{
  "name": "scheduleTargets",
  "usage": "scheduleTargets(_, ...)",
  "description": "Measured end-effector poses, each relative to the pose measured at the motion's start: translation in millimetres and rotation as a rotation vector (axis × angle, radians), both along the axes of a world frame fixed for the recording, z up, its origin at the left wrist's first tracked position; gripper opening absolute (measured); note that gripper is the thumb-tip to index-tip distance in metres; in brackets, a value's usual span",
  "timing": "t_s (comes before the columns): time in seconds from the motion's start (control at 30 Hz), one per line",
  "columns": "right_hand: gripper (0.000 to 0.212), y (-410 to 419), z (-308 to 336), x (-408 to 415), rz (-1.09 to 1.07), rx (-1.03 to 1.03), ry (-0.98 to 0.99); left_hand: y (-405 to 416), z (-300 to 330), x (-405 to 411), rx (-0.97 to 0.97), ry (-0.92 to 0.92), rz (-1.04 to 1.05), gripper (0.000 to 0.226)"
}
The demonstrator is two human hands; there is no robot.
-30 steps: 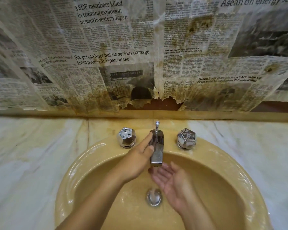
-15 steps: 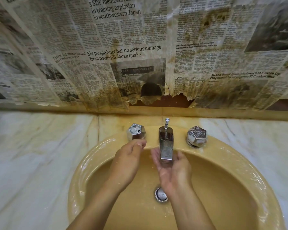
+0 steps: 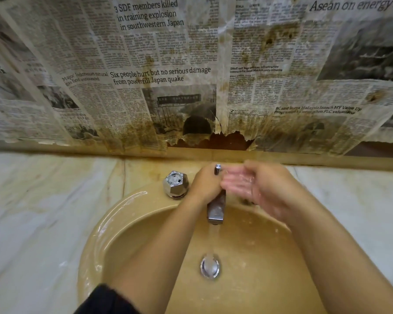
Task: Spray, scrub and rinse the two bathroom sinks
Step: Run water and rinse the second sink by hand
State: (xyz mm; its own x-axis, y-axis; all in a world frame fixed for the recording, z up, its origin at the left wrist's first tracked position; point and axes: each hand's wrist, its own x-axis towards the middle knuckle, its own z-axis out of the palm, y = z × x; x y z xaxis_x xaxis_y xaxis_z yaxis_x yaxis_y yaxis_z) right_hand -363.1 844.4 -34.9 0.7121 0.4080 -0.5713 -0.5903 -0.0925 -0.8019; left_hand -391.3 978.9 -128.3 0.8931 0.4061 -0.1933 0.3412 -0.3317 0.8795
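A tan oval sink (image 3: 123,207) is set in a marble counter. Its chrome faucet (image 3: 216,209) runs a thin stream of water down to the metal drain (image 3: 210,267). My left hand (image 3: 205,184) is curled round the rear part of the faucet from the left, just below the lift rod (image 3: 217,169). My right hand (image 3: 259,189) is wet and blurred, its fingers straight and its palm turned toward the faucet's right side. It covers the right tap knob. The left tap knob (image 3: 175,184) stands free beside my left hand.
Stained, torn newspaper (image 3: 163,75) covers the wall behind the sink down to a brown ledge. White marble counter (image 3: 43,211) spreads to both sides of the basin. A dark sleeve (image 3: 104,300) shows at the bottom left.
My left hand went from the rim by the left knob onto the faucet body. My right hand rose from under the spout to the faucet's right side.
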Motion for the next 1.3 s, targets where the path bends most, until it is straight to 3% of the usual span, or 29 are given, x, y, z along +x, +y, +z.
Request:
scheduleTargets(0.07,0.033,21,22,13,0.065,-0.071,-0.103,8,2,14,0.083,0.006,-0.041,0.023)
scheduleTargets(0.13,0.032,36,33,20,0.082,-0.092,-0.193,8,6,19,-0.009,0.002,-0.086,0.025)
scheduleTargets(0.33,0.030,11,0,-4,-0.092,-0.025,-0.294,-2,5,-12,0.000,0.063,-0.099,0.026)
scheduleTargets(0.47,0.031,-9,-59,-41,-0.268,0.045,-0.041,3,4,-67,-0.017,0.050,-0.210,0.050)
scheduleTargets(0.6,0.035,5,-101,-79,-0.361,0.273,0.419,18,19,-114,0.044,0.026,-0.044,0.036)
scheduleTargets(0.67,0.032,12,-106,-87,-0.484,0.392,0.525,29,23,-135,0.087,0.014,0.015,0.030)
scheduleTargets(0.8,0.031,20,-111,-100,-0.713,0.476,0.550,45,28,-164,0.085,0.058,0.116,0.024)
scheduleTargets(1.07,0.035,35,-111,-117,-0.925,0.557,0.466,74,19,-179,0.269,0.099,0.122,0.029)
scheduleTargets(1.3,0.042,83,-97,-132,-1.072,0.636,0.372,106,-14,-162,0.705,0.145,-0.318,0.048)
